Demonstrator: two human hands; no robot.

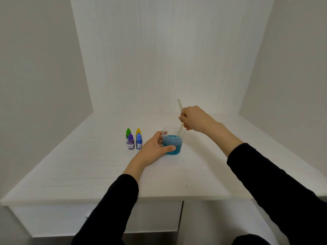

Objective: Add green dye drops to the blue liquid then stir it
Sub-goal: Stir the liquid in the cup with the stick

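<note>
The labels on the dye bottles were too tiny to be read. The green bottle was half covered by the purple one. The stick's tip was lost in the blue liquid. Both sleeves were cut off by the bottom edge.

You sit at a plain white desk with bare white walls closing it in. Four little dye bottles and a cup of blue liquid make it look like a small science corner.

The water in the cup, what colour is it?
The liquid in the clear cup is blue-green, seen in the head view.
</note>
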